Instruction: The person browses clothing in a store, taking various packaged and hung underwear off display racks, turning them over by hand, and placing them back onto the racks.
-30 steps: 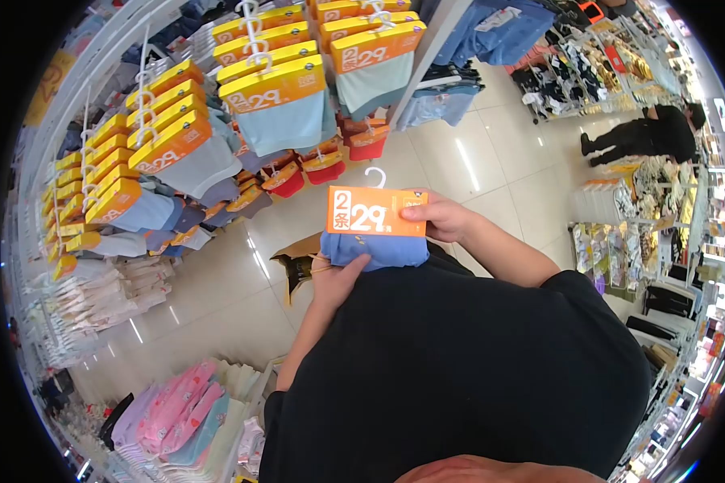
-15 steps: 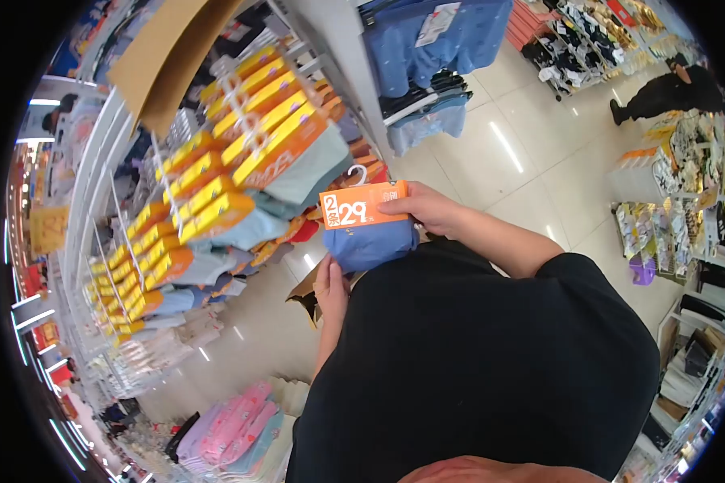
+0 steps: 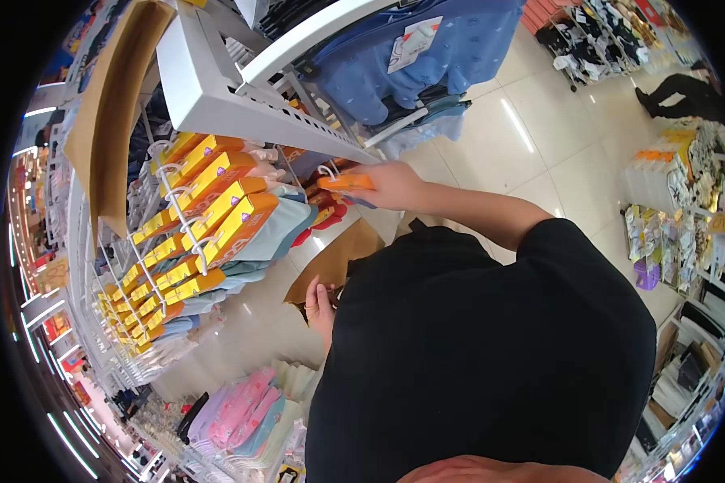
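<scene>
My right hand [image 3: 396, 187] is closed on the orange header card [image 3: 348, 183] of a packaged garment. A white hook rises from the card's top. The garment below the card is mostly hidden by the card and my hand. It is held close to the rack, beside hanging packs with yellow and orange header cards [image 3: 217, 189]. My left hand [image 3: 320, 306] is lower, in front of my body, with its fingers apart and nothing seen in them. Just beside it is an open brown cardboard box [image 3: 330, 262], partly covered by my shirt.
A white metal rack frame [image 3: 193, 80] juts out at upper left, with a brown cardboard piece [image 3: 109, 121] beside it. Blue shorts [image 3: 427, 56] hang at the top. Folded pink clothes [image 3: 246, 410] lie at lower left. A person in dark clothes [image 3: 677, 92] is at far right.
My right hand has carried the packaged garment up and toward the rack, and the card has tilted. My left hand has come off the blue garment and dropped lower. The view has shifted nearer the rack.
</scene>
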`<state>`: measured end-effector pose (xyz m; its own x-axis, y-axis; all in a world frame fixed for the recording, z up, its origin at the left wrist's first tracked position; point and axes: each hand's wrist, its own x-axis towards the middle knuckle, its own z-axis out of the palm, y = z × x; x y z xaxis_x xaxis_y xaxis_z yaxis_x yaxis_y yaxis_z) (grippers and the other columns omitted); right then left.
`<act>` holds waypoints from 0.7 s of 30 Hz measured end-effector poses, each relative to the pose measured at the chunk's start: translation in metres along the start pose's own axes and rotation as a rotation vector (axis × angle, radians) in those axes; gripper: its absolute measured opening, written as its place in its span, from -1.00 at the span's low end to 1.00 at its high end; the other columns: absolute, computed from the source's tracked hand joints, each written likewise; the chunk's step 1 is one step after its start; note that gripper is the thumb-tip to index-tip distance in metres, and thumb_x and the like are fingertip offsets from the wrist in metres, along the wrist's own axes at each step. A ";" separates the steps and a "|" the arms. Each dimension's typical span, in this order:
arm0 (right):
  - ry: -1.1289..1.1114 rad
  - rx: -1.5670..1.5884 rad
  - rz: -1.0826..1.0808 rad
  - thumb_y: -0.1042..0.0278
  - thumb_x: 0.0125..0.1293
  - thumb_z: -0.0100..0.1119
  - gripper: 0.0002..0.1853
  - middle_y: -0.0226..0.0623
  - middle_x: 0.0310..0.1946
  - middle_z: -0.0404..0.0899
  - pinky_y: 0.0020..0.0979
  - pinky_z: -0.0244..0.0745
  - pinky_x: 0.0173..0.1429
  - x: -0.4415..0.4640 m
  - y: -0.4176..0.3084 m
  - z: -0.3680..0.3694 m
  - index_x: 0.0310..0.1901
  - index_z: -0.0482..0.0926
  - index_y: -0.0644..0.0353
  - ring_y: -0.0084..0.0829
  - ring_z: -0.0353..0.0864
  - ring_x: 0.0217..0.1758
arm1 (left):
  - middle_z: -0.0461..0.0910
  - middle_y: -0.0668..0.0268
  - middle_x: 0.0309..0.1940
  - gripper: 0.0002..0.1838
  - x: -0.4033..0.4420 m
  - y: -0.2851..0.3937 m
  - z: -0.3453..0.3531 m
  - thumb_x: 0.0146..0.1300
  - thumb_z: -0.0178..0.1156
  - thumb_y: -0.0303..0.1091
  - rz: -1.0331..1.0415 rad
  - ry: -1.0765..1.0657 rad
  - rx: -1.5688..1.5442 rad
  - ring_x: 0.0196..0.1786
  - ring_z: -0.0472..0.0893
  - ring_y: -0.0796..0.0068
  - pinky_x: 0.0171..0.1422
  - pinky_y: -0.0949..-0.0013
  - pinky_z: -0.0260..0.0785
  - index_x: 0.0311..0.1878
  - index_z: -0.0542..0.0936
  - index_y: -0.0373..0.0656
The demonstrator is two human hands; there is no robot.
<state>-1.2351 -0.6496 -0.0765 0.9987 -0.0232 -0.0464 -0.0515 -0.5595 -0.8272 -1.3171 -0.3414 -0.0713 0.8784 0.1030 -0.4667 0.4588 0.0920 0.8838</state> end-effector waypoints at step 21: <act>-0.290 0.122 0.246 -0.04 0.33 0.10 -0.42 -0.02 -0.31 0.64 -0.19 0.51 -0.09 0.056 0.049 0.086 0.22 0.38 0.23 -0.08 0.65 -0.19 | 0.58 0.41 -0.36 -0.75 -0.016 -0.010 0.001 0.42 0.12 -0.35 0.089 0.157 0.042 -0.51 0.35 0.77 -0.45 0.63 0.16 0.09 0.56 -0.20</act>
<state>-1.1819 -0.6073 -0.1672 0.9139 0.1009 -0.3931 -0.3064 -0.4637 -0.8313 -1.3357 -0.3447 -0.0729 0.8855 0.2628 -0.3833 0.3883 0.0348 0.9209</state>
